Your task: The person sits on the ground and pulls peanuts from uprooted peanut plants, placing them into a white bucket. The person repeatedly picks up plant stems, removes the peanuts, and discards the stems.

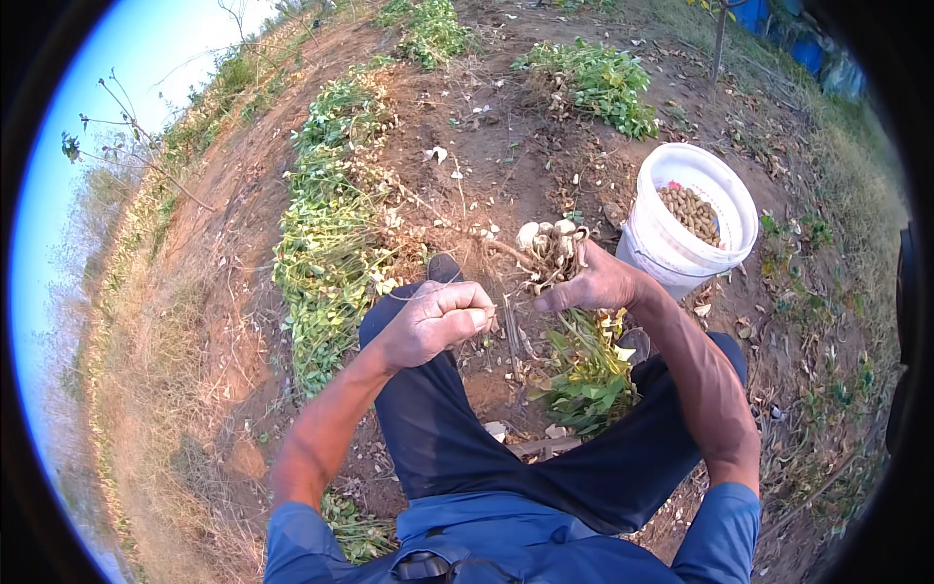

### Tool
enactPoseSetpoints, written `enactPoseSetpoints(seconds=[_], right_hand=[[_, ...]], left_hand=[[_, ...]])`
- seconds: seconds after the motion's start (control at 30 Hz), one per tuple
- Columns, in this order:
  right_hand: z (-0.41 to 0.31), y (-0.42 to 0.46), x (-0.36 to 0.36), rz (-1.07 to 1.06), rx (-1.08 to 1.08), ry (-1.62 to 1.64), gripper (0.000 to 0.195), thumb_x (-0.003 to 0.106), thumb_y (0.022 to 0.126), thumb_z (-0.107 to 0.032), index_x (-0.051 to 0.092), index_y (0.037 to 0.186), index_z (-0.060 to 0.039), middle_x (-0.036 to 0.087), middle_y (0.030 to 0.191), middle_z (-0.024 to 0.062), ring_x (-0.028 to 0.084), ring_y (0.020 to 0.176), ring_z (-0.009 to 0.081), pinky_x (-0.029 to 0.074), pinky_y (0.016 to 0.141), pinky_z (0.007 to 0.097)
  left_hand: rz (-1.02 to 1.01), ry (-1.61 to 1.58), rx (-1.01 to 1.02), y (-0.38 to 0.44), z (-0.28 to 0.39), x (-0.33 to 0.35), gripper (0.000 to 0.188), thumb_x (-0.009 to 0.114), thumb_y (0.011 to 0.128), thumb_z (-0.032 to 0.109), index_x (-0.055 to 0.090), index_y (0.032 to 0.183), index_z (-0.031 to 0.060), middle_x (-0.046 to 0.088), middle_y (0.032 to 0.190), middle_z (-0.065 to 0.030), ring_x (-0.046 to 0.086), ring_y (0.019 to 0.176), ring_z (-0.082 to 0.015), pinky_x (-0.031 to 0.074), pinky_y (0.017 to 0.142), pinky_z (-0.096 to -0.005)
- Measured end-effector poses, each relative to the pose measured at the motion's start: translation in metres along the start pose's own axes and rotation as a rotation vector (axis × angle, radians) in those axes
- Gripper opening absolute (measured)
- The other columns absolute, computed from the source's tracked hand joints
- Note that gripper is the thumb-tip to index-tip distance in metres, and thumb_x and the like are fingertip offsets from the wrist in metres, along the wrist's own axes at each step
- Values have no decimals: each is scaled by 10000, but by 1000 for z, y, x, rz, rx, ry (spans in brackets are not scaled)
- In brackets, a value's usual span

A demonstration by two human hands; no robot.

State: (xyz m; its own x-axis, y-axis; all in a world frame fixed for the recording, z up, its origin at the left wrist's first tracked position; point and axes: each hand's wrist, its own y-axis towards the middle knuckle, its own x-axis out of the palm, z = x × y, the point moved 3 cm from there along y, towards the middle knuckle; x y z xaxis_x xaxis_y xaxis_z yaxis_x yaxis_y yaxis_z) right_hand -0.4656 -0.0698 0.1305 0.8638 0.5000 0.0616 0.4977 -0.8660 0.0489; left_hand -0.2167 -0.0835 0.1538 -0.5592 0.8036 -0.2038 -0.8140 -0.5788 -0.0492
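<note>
My right hand (595,281) grips a clump of peanut pods with roots (552,252) in front of my knees. To its left is my left hand (452,314), its fingers curled around a thin dry stem. Beyond my right hand, a white plastic bucket (660,255) stands on the soil, with peanuts in their shells (689,212) inside it. A bunch of leafy green peanut plants (595,387) lies between my legs, below my right hand.
A long row of pulled peanut plants (321,255) lies on the left. Another leafy heap (595,84) is farther off, before a thin tree trunk (720,44). Dry grass (168,379) covers the left side. Blue objects (806,51) stand at the upper right.
</note>
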Motion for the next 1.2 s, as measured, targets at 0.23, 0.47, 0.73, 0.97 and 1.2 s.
enactPoseSetpoints(seconds=[0.23, 0.47, 0.73, 0.97, 1.2], right_hand=[[-6, -1, -19, 465, -121, -412, 511, 818, 824, -168, 658, 1288, -26, 724, 1121, 38, 639, 1021, 160, 507, 954, 354], [-3, -1, -19, 492, 17, -426, 502, 827, 834, -227, 672, 1251, 5, 733, 1102, 68, 630, 1001, 148, 500, 963, 347], [0, -4, -16, 529, 134, -515, 464, 803, 837, -309, 715, 1135, 35, 753, 994, 116, 663, 900, 191, 530, 888, 375], [4, -3, -21, 547, 19, -657, 523, 809, 830, -358, 705, 1173, 23, 752, 922, 145, 646, 787, 203, 540, 798, 403], [0, -1, 0, 596, -162, -718, 413, 745, 819, -160, 674, 1203, -26, 741, 968, 198, 710, 881, 333, 553, 826, 444]], left_hand=[[35, -588, -201, -18, -43, 10, 336, 645, 1052, 296, 632, 1131, -30, 608, 768, -37, 447, 462, -22, 385, 402, -181], [6, -867, 19, -7, -51, 9, 489, 637, 1049, 222, 532, 1424, -74, 703, 1046, -162, 584, 608, -61, 533, 540, -249], [35, -825, 3, 3, -48, 16, 580, 644, 1014, 149, 439, 1517, -55, 693, 1141, -260, 572, 598, -74, 489, 527, -224], [427, 527, 37, 12, -40, 19, 398, 573, 1036, 123, 589, 1397, -43, 714, 863, -13, 570, 633, -48, 484, 614, -230], [614, 489, 262, 19, 26, 24, 215, 692, 1015, 164, 762, 1133, -1, 714, 862, -48, 589, 707, -58, 483, 650, -241]])
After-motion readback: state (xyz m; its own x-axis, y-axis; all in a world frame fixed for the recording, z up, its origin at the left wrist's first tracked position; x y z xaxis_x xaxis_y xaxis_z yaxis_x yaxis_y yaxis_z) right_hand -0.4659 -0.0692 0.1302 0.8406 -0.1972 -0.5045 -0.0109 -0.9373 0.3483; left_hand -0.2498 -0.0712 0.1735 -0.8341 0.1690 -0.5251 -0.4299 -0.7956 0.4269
